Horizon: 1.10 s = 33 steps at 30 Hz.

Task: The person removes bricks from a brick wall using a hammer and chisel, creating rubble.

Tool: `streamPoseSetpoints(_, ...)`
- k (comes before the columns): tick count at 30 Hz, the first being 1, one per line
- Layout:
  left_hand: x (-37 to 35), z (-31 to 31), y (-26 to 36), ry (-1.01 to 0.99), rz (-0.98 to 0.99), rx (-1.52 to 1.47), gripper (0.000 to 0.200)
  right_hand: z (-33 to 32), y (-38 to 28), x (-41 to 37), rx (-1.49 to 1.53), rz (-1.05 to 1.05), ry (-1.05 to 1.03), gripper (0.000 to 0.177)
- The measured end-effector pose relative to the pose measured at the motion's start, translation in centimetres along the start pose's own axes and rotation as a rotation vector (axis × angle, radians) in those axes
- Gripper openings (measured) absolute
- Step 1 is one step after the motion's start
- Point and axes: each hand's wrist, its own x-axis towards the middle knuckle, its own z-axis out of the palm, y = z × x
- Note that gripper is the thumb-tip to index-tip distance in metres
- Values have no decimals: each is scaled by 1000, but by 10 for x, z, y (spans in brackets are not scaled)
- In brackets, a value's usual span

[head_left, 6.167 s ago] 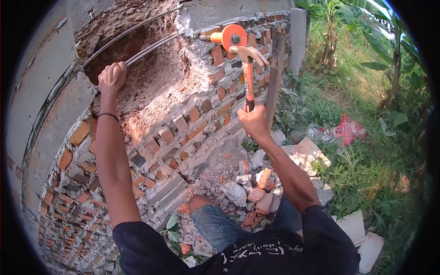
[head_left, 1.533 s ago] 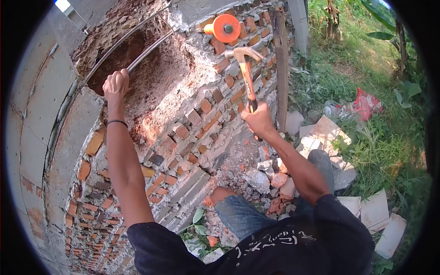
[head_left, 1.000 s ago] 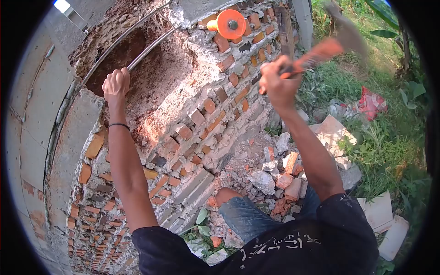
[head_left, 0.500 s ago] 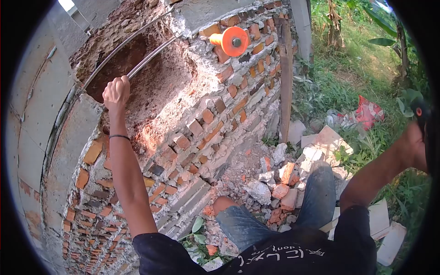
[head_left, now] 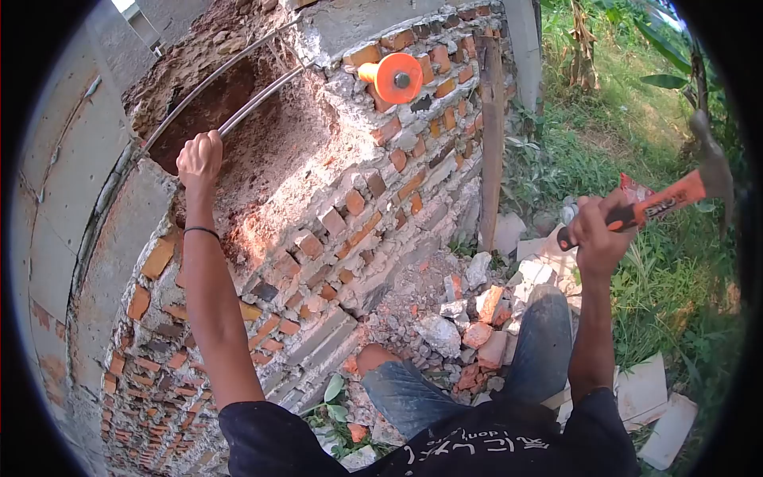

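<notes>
**Broken brick wall, hammer held out to the right**

Rough red bricks and grey mortar make up the brick wall (head_left: 342, 207) in front of me. High on it is a cavity (head_left: 230, 95) of reddish earth. Rubble (head_left: 461, 318) is heaped at the foot of the wall, just past my knees, and grass (head_left: 660, 294) runs off to the right, strewn with broken tiles (head_left: 644, 389) and a red wrapper (head_left: 636, 189). A plank (head_left: 490, 143) leans upright against the wall's right end. The chisel (head_left: 395, 77), with its orange guard, sticks out of the bricks near the top, well apart from both hands. My left hand (head_left: 199, 157) is fisted tight on a steel rod (head_left: 254, 99) crossing the cavity. My right hand (head_left: 598, 230) is wrapped around the orange handle of the hammer (head_left: 668, 199), out over the grass, with its head pointing away from the wall.
</notes>
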Motion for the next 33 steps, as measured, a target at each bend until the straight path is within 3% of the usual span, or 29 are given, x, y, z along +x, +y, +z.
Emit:
streamPoseSetpoints(3,1,-3,0,33,16,-25,7,-34,-79,44,243,-391,-5,29)
streamPoseSetpoints(4,1,-1,0,8,-5,-40,6,-52,-87,56,369,-530,-20,30)
streamPoseSetpoints(5,3,-4,1,-73,-25,-29,6,-47,-85,60,381,-533,-21,30)
streamPoseSetpoints(7,8,-7,3,-176,-88,-32,11,-34,-80,70,584,-821,70,32)
streamPoseSetpoints(8,10,-6,0,-172,-93,-24,11,15,-55,62,621,-736,194,35)
streamPoseSetpoints(9,14,-4,-1,-201,-105,-22,14,71,-13,45,461,-593,289,34)
streamPoseSetpoints(10,12,-4,2,-243,-118,-30,16,98,47,19,248,-523,265,30)
streamPoseSetpoints(11,9,-6,2,-151,-73,-79,17,126,106,-7,28,-467,234,27)
streamPoseSetpoints(13,8,-13,0,-172,-65,-77,17,113,162,-65,-250,651,-398,19)
streamPoseSetpoints(15,9,-12,1,-208,-89,-59,11,55,176,-91,-460,449,-382,19)
streamPoseSetpoints(18,7,2,-3,-116,-93,-57,5,-5,125,-74,-521,292,-336,28)
streamPoseSetpoints(20,1,-3,2,-62,-43,-56,6,-13,77,-37,-303,104,-188,32)
streamPoseSetpoints(21,2,-2,2,-61,-33,-59,6,10,24,-25,-98,139,-49,32)
streamPoseSetpoints(24,-3,1,0,-60,-29,-44,6,30,-38,12,210,-475,51,28)
streamPoseSetpoints(25,-4,1,-1,-71,-19,-60,7,31,-38,21,219,-480,49,28)
streamPoseSetpoints(26,-2,3,-2,-79,-8,-73,10,31,-36,31,477,-639,66,27)
streamPoseSetpoints(27,4,5,0,-321,-154,-46,6,35,-33,40,739,-795,85,25)
streamPoseSetpoints(28,7,7,0,-338,-173,-34,6,66,-15,36,681,-751,223,26)
streamPoseSetpoints(30,8,3,-1,-285,-122,-23,6,139,78,4,274,-476,222,24)
streamPoseSetpoints(31,6,-3,1,-215,-54,-25,6,142,135,-24,10,-168,34,18)
streamPoseSetpoints(32,2,-2,-3,-236,-61,-67,7,128,176,-48,-417,313,-372,12)
streamPoseSetpoints(33,12,-2,-13,-222,-78,-44,7,103,194,-65,-594,399,-544,9)
